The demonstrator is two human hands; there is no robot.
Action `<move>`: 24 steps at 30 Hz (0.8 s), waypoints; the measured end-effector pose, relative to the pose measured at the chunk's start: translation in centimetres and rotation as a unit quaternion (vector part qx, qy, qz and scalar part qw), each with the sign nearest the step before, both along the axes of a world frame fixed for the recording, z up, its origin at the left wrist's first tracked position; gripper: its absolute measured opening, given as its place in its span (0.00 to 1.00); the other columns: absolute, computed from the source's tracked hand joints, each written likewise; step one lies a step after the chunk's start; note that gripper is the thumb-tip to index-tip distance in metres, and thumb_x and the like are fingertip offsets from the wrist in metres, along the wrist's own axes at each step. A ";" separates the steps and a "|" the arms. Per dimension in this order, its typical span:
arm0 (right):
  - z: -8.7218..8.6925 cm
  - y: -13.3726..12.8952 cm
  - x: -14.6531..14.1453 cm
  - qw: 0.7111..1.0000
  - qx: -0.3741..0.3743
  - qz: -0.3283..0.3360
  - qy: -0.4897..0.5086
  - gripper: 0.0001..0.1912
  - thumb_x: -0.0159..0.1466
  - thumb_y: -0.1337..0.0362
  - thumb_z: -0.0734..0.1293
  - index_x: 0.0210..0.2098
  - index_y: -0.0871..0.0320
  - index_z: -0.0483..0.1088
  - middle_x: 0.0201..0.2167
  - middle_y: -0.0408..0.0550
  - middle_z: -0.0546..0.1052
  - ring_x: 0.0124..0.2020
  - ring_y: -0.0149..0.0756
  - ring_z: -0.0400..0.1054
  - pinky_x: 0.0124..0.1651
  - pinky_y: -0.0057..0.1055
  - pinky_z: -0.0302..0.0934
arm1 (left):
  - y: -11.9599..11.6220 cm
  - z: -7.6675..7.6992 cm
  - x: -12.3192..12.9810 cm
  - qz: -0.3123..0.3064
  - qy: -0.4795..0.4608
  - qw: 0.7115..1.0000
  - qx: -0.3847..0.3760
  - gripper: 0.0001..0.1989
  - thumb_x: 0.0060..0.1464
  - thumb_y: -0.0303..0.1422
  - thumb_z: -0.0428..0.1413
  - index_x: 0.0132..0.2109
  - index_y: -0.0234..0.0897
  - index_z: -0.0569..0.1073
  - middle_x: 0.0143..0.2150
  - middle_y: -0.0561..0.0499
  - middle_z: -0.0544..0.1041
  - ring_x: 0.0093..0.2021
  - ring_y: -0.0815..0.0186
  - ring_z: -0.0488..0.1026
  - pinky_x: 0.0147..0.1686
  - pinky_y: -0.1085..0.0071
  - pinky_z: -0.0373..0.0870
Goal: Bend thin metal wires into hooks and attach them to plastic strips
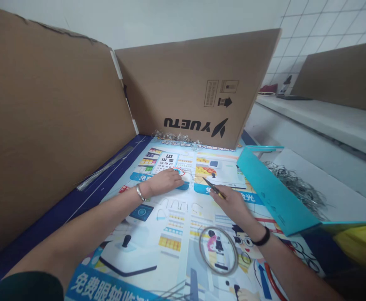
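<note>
Two bare hands work over a printed sheet [198, 221]; take the person's place as six o'clock and the gap between the hands as the centre. The left hand [167, 180] lies at nine, palm down, fingers drawn together and slightly curled; I can't tell whether a wire is pinched under them. At four, the right hand [233, 205] is closed around a pointed tool [218, 192], whose dark tip aims at the left fingertips, near but apart from them.

Several bent wires [175, 201] lie on the sheet at seven, just below the left hand. A coil [220, 273] rests flat at five, and loose wires [176, 290] spread at about six, by the near edge.

At three stands a turquoise box [270, 192] with a tangle of thin metal wire [296, 188] inside. A printed cardboard panel [183, 83] rises at twelve, with a small shiny heap [176, 137] along its foot; a plain panel [51, 117] stands at ten. Between one and two, a bottle [285, 85] sits on a white shelf [321, 117].
</note>
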State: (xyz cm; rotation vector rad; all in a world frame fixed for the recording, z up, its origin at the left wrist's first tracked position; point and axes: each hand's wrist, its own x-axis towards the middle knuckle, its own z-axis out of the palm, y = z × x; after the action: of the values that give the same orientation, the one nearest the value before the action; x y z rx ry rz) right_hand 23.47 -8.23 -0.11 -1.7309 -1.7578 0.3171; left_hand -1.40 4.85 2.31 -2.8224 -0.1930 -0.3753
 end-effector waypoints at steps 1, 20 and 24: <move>0.0 0.0 0.0 1.000 0.000 0.001 0.000 0.15 0.61 0.54 0.59 0.38 0.56 0.72 0.34 0.48 0.77 0.36 0.40 0.70 0.38 0.33 0.60 | -0.1 -0.1 0.0 0.004 0.003 1.000 0.006 0.07 0.61 0.27 0.48 0.41 0.36 0.72 0.34 0.47 0.75 0.37 0.63 0.70 0.39 0.67 0.61; 0.4 -0.2 -0.1 0.999 0.017 -0.011 0.026 0.16 0.60 0.53 0.59 0.37 0.56 0.72 0.32 0.47 0.77 0.34 0.39 0.70 0.36 0.32 0.60 | 0.2 -1.2 0.8 0.095 -0.093 0.983 -0.127 0.10 0.58 0.27 0.49 0.42 0.37 0.74 0.37 0.45 0.76 0.40 0.61 0.72 0.42 0.66 0.63; 0.3 -0.2 -0.1 0.999 0.020 -0.008 0.025 0.16 0.60 0.54 0.59 0.36 0.55 0.72 0.31 0.46 0.76 0.33 0.39 0.70 0.35 0.31 0.60 | 0.4 -1.0 0.8 0.134 -0.188 0.944 -0.236 0.10 0.58 0.31 0.50 0.42 0.39 0.75 0.39 0.46 0.77 0.42 0.60 0.72 0.46 0.64 0.63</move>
State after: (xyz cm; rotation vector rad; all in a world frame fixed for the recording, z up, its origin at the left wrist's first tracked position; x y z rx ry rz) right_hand 23.36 -8.40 0.15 -1.6953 -1.7026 0.3136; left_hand -0.56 5.25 1.29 -3.0853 -0.8408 -0.9060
